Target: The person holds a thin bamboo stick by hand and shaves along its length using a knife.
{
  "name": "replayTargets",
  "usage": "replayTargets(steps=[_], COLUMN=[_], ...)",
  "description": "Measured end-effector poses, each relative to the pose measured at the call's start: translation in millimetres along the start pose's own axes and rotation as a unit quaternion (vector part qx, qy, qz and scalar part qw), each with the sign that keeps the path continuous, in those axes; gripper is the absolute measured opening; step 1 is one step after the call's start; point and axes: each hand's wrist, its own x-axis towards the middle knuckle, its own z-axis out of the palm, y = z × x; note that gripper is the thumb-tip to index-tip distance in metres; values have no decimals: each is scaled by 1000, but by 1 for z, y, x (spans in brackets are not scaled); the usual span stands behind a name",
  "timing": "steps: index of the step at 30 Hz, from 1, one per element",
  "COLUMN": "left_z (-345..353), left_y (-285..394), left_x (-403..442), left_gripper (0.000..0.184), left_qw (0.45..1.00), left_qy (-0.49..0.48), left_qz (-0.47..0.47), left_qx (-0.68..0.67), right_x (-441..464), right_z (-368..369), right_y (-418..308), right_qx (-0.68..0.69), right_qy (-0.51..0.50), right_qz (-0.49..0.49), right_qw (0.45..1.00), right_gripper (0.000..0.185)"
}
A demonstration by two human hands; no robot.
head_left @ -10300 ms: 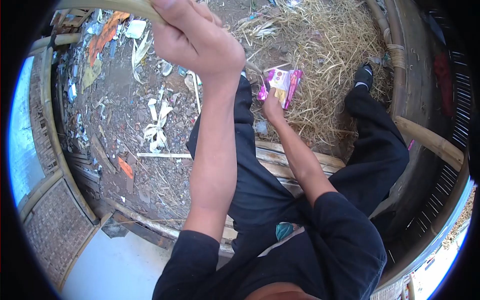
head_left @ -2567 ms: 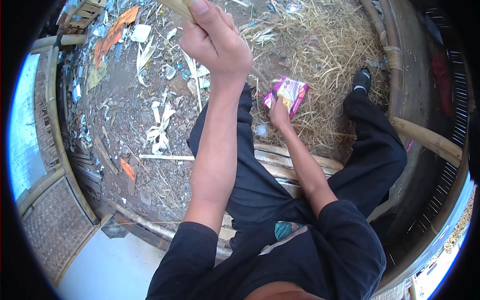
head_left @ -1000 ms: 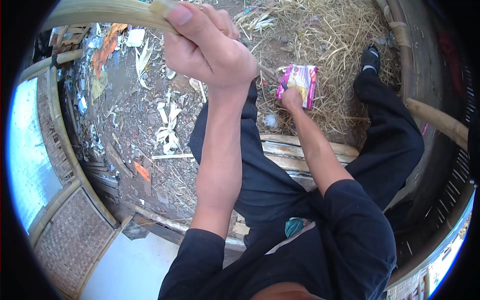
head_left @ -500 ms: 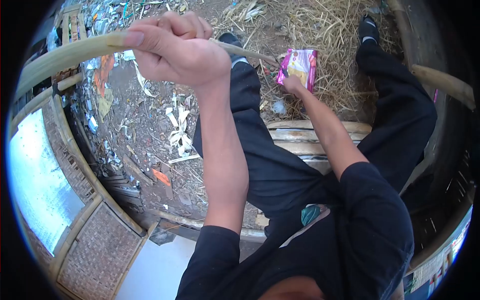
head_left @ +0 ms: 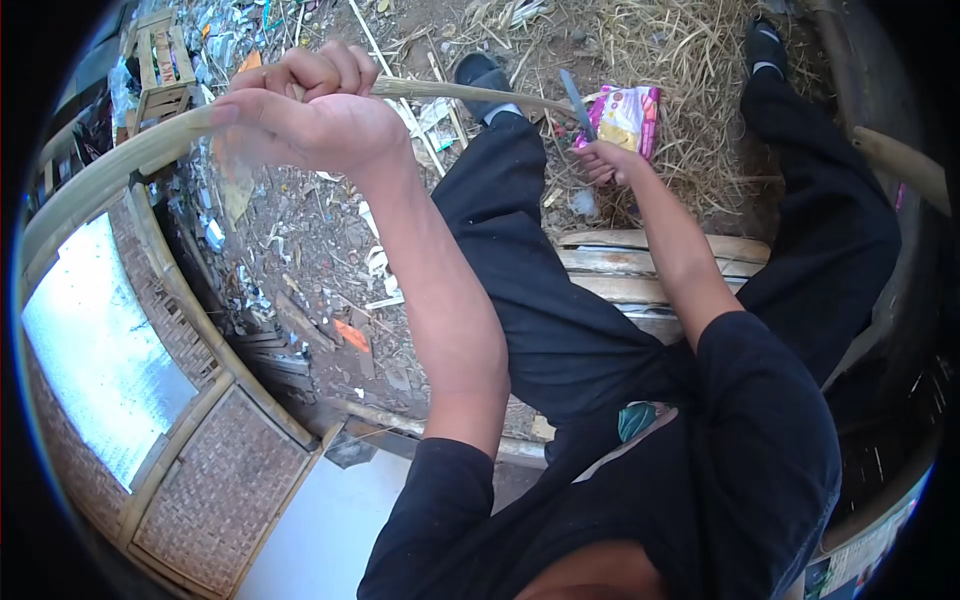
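Observation:
My left hand (head_left: pixel 310 115) is closed round a long pale bamboo strip (head_left: pixel 445 88), raised in front of me at the upper left. One end bends toward the left edge; the thinner end reaches right, close to the knife. My right hand (head_left: pixel 608 163) grips a knife (head_left: pixel 575 103) by its handle, which the fingers hide. The grey blade points up and slightly left, near the strip's thin end; whether they touch I cannot tell. Just behind my right hand, a pink and white packet (head_left: pixel 630 115) lies on the straw.
Dry straw (head_left: pixel 690 150) and scattered scraps cover the ground between my feet. Bamboo slats (head_left: pixel 620 262) lie below my right forearm. A wooden crate (head_left: pixel 163 60) stands at the upper left, above a woven bamboo panel (head_left: pixel 225 480). A bamboo pole (head_left: pixel 900 165) juts in at right.
My right hand has moved down off the packet, and the knife blade now shows upright. My left hand has shifted left with the bamboo strip. The whole view has shifted slightly.

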Motion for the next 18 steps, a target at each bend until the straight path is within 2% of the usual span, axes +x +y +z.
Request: replayTargets(steps=[1, 2, 3, 4, 5, 7, 8, 9, 11, 12, 13, 15, 18], left_z=[3, 5, 5, 7, 11, 11, 8, 5, 5, 6, 7, 9, 5], left_y=[1, 1, 3, 5, 7, 10, 11, 12, 14, 14, 15, 18, 19], left_x=[-1, -2, -4, -6, -8, -8, -8, -9, -12, -13, -14, -16, -16], left_gripper=[54, 54, 54, 54, 54, 53, 53, 52, 52, 51, 51, 51, 52], left_qw=[1000, 1000, 1000, 1000, 999, 998, 999, 999, 999, 999, 998, 998, 996], left_qy=[7, 9, 13, 21, 32, 52, 32, 10, 12, 10, 13, 8, -5], left_qz=[2, 7, 11, 14, 21, 34, 37, 40, 30, 16, 20, 13, -5], left_qx=[-3, -3, -1, -2, -9, -20, -15, -10, -30, -49, -50, -60, -88], right_x=[0, -4, -8, -32, -37, -46, -46, -47, -46, -48, -49, -52, -55], right_z=[-10, 2, 16, 53, 60, 73, 79, 85, 102, 113, 119, 129, 135], right_y=[0, 6, 14, 12, 16, 13, 11, 9, 2, 0, -2, -7, -4], right_qx=[-6, -286, -513, -499, -506, -513, -506, -509, -449, -446, -449, -413, -418], right_qy=[6, 308, 545, 556, 556, 555, 555, 556, 542, 535, 534, 540, 548], right_qz=[1, -129, -236, -218, -216, -302, -329, -330, -399, -428, -431, -413, -430], right_qw=[1000, 898, 620, 628, 622, 580, 572, 568, 587, 576, 573, 605, 584], right_gripper=[39, 34, 33, 45, 45, 44, 44, 44, 40, 39, 39, 40, 41])
